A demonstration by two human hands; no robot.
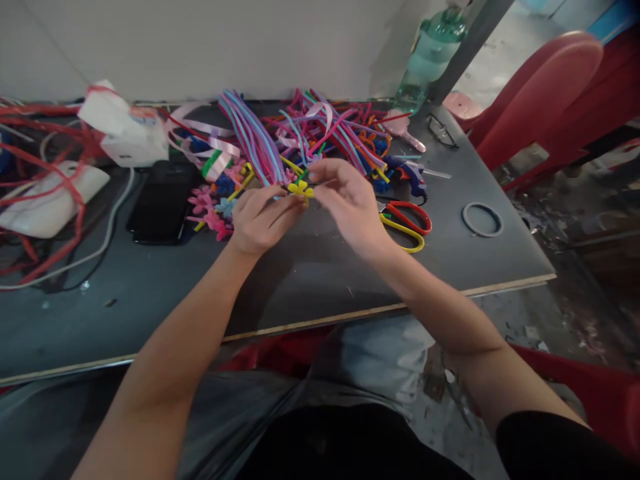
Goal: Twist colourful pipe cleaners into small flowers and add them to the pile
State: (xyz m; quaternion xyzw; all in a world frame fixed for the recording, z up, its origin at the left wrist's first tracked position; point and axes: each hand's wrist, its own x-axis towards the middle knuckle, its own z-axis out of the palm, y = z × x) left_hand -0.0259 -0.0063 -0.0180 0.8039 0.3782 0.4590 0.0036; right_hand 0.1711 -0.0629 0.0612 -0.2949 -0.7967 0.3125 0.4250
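A small yellow pipe-cleaner flower (301, 191) is between my two hands, above the dark tabletop. My left hand (263, 220) pinches it from the left with thumb and fingers. From the other side my right hand (354, 207) has curled fingers at the flower's right edge, close to a short green stem piece (303, 176). Just behind lies a bundle of purple and blue pipe cleaners (255, 137). Pink pipe-cleaner flowers (215, 223) and a light blue one (227, 207) rest to the left of my left hand.
Scissors with red and yellow handles (413, 230) lie right of my right hand. A grey ring (481, 220), a glue gun (411, 175), a pink brush (403, 130) and a green bottle (430, 60) are further right. Leftward are a black phone (160, 207) and tangled red cables (60, 180).
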